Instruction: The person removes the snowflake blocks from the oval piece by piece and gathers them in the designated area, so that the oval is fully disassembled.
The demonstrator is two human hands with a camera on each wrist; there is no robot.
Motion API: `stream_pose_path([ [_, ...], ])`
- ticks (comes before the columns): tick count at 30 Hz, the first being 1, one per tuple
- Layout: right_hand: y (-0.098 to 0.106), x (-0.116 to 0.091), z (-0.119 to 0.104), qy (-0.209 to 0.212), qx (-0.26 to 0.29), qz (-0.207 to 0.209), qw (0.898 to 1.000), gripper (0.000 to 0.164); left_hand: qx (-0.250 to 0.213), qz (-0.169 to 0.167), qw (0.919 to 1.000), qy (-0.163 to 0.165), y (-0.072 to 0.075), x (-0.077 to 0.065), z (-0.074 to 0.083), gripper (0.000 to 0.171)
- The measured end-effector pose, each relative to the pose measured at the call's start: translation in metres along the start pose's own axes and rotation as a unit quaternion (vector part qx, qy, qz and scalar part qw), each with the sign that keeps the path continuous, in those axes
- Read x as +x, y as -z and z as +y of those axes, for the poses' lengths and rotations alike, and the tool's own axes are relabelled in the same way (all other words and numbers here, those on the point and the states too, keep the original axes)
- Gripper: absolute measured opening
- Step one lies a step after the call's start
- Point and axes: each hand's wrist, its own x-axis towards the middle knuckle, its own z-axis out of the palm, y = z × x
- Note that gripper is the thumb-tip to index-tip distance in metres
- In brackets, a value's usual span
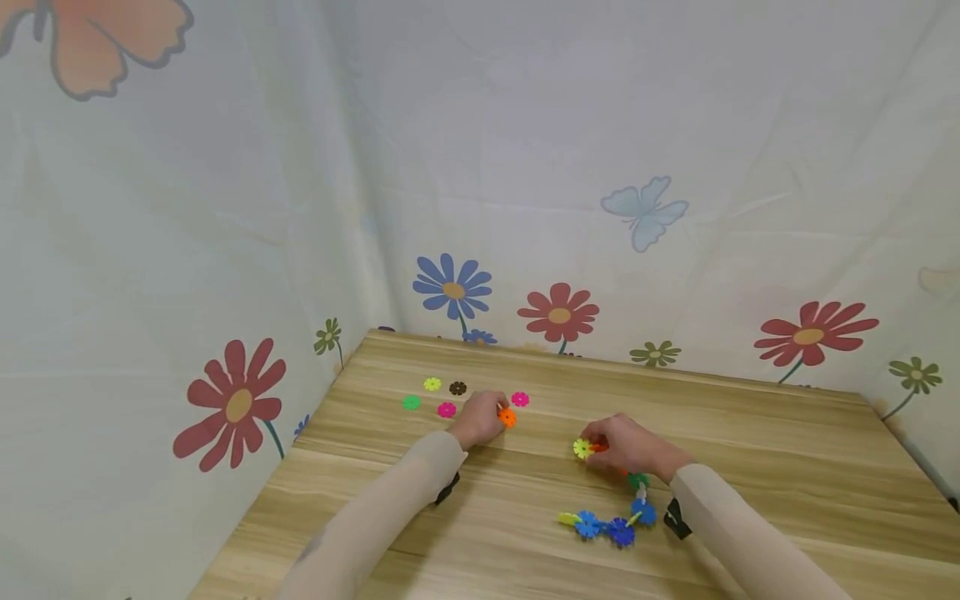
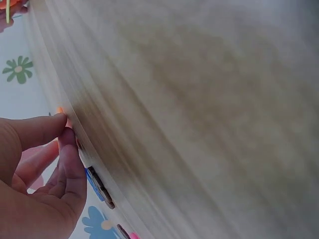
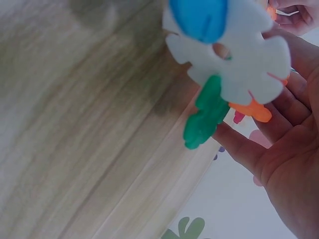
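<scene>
In the head view my left hand (image 1: 480, 418) pinches an orange flower-shaped plastic disc (image 1: 507, 417) between thumb and fingertips, low over the table. To the right, my right hand (image 1: 630, 443) grips one end of a chain of interlocked discs, near a yellow disc (image 1: 582, 449) with orange beside it. From under that hand the chain curves toward me through a green disc (image 1: 638, 481) and blue discs (image 1: 621, 532). The right wrist view shows a white disc (image 3: 234, 55) joined to green (image 3: 204, 114) and blue (image 3: 199, 17) ones, partly covering the fingers.
Loose discs lie around my left hand on the wooden table (image 1: 465, 517): yellow (image 1: 432, 384), brown (image 1: 457, 388), green (image 1: 412, 402), and two pink ones (image 1: 447, 410). A white curtain (image 1: 495, 167) printed with flowers and butterflies hangs along the table's back and left edges.
</scene>
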Motion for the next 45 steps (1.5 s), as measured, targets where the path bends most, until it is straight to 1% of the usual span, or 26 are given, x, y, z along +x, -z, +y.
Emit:
stream_pose_path([
  [4, 0.001, 0.000, -0.002, -0.001, 0.002, 0.000, 1.000, 0.031, 0.005, 0.006, 1.0000, 0.001, 0.002, 0.000, 0.002, 0.033],
  [9, 0.001, -0.001, -0.002, 0.000, 0.004, 0.000, 1.000, 0.030, 0.003, 0.004, 0.9998, 0.018, 0.002, 0.000, 0.002, 0.034],
  [15, 0.000, -0.001, -0.002, 0.001, 0.003, 0.001, 1.000, 0.029, 0.018, 0.015, 0.9992, 0.031, 0.000, 0.002, -0.002, 0.036],
  [17, 0.000, -0.001, -0.002, -0.001, 0.004, 0.001, 1.000, 0.029, 0.015, 0.016, 0.9991, 0.036, -0.001, 0.003, -0.004, 0.037],
  [20, -0.001, -0.001, -0.002, -0.002, 0.005, -0.001, 1.000, 0.029, -0.005, 0.017, 0.9989, 0.044, -0.003, 0.003, -0.005, 0.037],
  [23, 0.000, -0.002, -0.001, -0.001, 0.002, -0.001, 1.000, 0.030, -0.029, 0.019, 0.9988, 0.035, -0.005, 0.004, -0.003, 0.030],
  [27, 0.001, -0.001, -0.002, 0.005, -0.003, 0.003, 1.000, 0.030, -0.051, 0.017, 0.9985, 0.004, -0.006, 0.004, 0.006, 0.016],
  [31, 0.001, 0.000, -0.001, 0.010, -0.005, 0.007, 1.000, 0.029, -0.056, -0.005, 0.9983, -0.017, -0.009, 0.002, 0.019, 0.009],
  [34, 0.000, 0.000, 0.000, 0.012, -0.006, 0.006, 1.000, 0.029, -0.052, -0.027, 0.9980, -0.024, -0.013, 0.000, 0.028, 0.006],
  [36, 0.000, 0.001, -0.001, 0.015, -0.006, 0.005, 1.000, 0.029, -0.063, -0.053, 0.9964, -0.024, -0.017, -0.003, 0.033, 0.008],
  [37, 0.000, 0.001, -0.001, 0.017, -0.006, 0.004, 1.000, 0.029, -0.076, -0.071, 0.9944, -0.020, -0.019, -0.004, 0.036, 0.010],
  [39, -0.001, 0.001, -0.001, 0.021, -0.008, 0.004, 1.000, 0.029, -0.109, -0.108, 0.9881, -0.010, -0.022, -0.007, 0.041, 0.015],
  [41, -0.001, 0.001, -0.003, 0.025, -0.008, 0.005, 1.000, 0.028, -0.154, -0.138, 0.9784, 0.000, -0.024, -0.009, 0.045, 0.018],
  [43, 0.000, 0.001, -0.005, 0.027, -0.008, 0.005, 1.000, 0.028, -0.193, -0.157, 0.9685, 0.009, -0.025, -0.011, 0.049, 0.020],
  [45, 0.001, 0.000, -0.006, 0.034, -0.004, 0.008, 0.999, 0.028, -0.222, -0.165, 0.9608, 0.014, -0.026, -0.013, 0.053, 0.020],
])
